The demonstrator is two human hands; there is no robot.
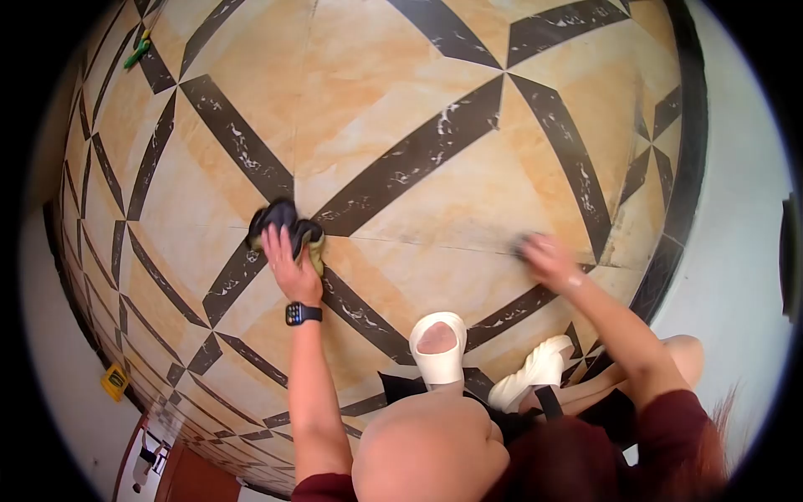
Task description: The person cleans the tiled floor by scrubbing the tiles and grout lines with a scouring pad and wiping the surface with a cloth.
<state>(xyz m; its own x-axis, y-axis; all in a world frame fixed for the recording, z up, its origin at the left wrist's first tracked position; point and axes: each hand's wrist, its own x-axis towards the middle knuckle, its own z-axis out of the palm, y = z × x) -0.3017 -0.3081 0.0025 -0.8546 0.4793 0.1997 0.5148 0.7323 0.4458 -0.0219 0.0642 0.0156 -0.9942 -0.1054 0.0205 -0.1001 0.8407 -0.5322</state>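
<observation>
Status (judged from marks on the tiled floor (401,109)): work on floor approx. partway, not finished. Grey smear (481,234) remains, ctr-right of frame, running along a tile joint just beside R hand (550,263). Dark stain (617,249) also left, farther right, nr the dark border (665,268). Tile around frame ctr, above the smear, looks mostly pale; can't tell if it's been gone over or was like that. So: some grime left at R side, rest n/a.

Hands: well apart. L hand (293,272) at ctr-left, palm down on bunched dark cloth (279,214), fingers laid over it, pointing to top of frame; can't tell if they close on it. R hand at ctr-right, blurred, fingers curled w/ small dark item (522,247) at their tips, looks gripped, at or nr floor; contact unclear.

Orientation: cloth lies on floor, crumpled, no clean axis; longest spread approx. upper left to lower right, dark folds toward top, olive part at lower right. Small item: ident. + long axis can't be read (blur, fingers cover most); visible end faces left of frame.
</observation>
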